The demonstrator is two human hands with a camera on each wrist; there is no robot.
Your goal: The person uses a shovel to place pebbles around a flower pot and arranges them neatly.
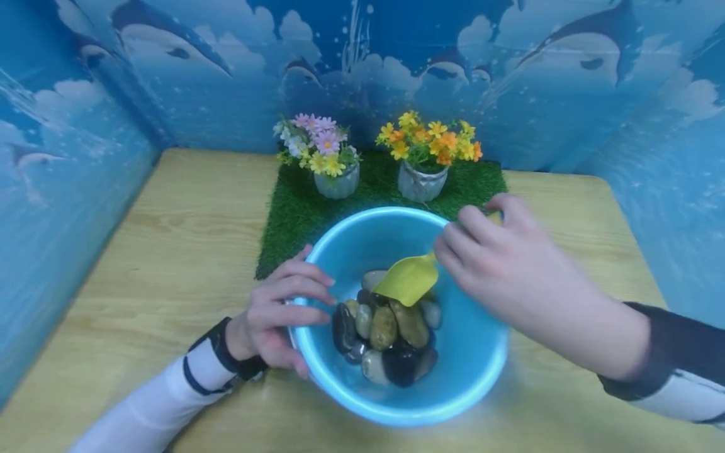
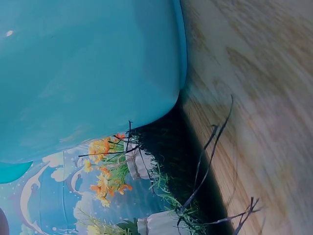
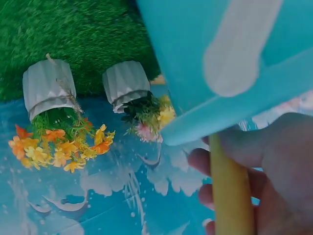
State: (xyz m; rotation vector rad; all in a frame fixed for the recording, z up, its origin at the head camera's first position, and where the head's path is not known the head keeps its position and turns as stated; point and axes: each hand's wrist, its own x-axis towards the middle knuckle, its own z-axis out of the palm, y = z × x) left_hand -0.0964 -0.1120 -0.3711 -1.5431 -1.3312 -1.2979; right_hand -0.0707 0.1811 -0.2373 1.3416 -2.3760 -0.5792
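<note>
A light blue plastic basin [image 1: 408, 416] stands in front of me with wet stones [image 1: 383, 328] heaped on its bottom, brown, black and pale. My left hand [image 1: 280, 311] grips the basin's left rim, fingers over the edge and thumb low on the outside. From the right, my right hand [image 1: 498, 258] holds a yellow toy shovel [image 1: 409, 280] over the basin. Its blade tilts down and overlaps the stones in the head view. In the right wrist view the fingers and thumb wrap the yellow handle [image 3: 232, 196], close beside the rim.
Behind the basin lies a green artificial grass mat [image 1: 283, 233]. On it stand a pot of pink and yellow flowers [image 1: 337, 182] and a pot of orange flowers [image 1: 421, 182]. Blue dolphin-print walls [image 1: 374, 82] enclose the wooden table [image 1: 187, 233] at back and sides.
</note>
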